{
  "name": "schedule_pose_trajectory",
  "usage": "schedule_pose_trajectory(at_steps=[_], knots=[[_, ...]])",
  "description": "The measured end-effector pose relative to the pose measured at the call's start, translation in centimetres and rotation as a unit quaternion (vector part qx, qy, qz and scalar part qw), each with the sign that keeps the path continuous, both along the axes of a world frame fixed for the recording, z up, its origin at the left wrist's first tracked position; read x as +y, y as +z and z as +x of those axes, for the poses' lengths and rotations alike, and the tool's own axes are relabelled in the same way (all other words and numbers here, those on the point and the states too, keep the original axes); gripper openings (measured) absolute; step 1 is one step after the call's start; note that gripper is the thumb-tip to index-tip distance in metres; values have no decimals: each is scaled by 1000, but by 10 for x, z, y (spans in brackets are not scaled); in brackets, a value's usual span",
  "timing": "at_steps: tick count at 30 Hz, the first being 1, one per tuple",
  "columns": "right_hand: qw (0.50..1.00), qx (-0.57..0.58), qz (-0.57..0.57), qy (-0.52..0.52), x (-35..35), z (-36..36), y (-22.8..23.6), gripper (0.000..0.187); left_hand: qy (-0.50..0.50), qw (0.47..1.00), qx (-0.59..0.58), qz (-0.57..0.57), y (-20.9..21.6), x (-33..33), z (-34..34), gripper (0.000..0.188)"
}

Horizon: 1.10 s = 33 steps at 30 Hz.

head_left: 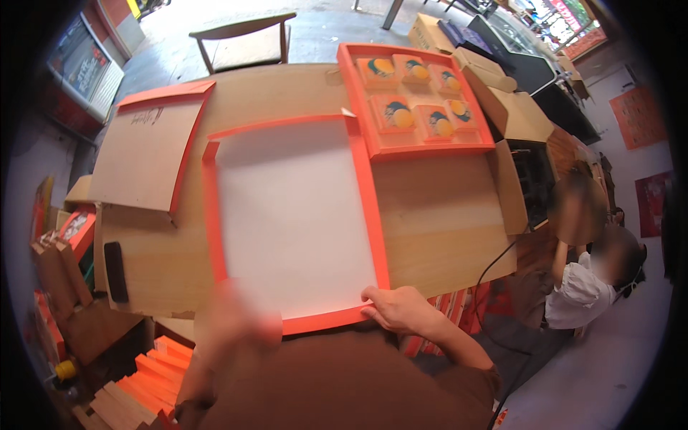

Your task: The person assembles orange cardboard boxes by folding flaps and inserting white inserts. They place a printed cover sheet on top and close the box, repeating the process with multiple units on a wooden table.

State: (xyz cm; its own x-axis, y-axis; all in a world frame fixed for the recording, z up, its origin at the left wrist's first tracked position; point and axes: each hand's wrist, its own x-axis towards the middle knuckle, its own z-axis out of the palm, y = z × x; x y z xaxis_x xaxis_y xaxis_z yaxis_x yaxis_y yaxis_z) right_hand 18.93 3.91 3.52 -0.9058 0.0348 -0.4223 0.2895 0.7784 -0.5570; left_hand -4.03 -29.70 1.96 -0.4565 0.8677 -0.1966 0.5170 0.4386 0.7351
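Wooden table [444, 236] bears an orange-rimmed tray [294, 215], a chair [244, 26] beyond.

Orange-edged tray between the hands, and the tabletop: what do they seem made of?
The tray: probably cardboard, matte white inside with orange edges; its walls look like folded flaps. The tabletop: wood or wood-look laminate, smooth, with faint grain.

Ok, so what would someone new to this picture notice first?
Probably the large orange-walled box, white inside and bare, at the near edge of the table. Next, likely the second orange box beyond it to the right, holding six square packs with yellow circles.
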Motion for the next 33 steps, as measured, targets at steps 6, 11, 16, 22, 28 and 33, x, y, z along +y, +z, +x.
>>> schedule_pose_trajectory(at_steps=[6,11,16,22,28,33], knots=[[992,-116,-29,-31,5,-14,10,33,-23,987,146,71,-8,3,-1,4],[997,-6,10,-75,-1,-7,-5,29,65,997,-18,-34,27,29,1,9],[998,35,29,-53,-5,2,-7,29,-33,984,174,-5,-1,11,1,15],[990,129,57,10,2,14,-20,36,-148,955,246,71,-12,-12,-6,26],[998,52,-22,12,8,20,4,39,-157,963,207,66,-8,-33,-11,22],[995,80,-45,46,9,23,-9,38,-145,982,113,45,-10,-37,-18,19]])
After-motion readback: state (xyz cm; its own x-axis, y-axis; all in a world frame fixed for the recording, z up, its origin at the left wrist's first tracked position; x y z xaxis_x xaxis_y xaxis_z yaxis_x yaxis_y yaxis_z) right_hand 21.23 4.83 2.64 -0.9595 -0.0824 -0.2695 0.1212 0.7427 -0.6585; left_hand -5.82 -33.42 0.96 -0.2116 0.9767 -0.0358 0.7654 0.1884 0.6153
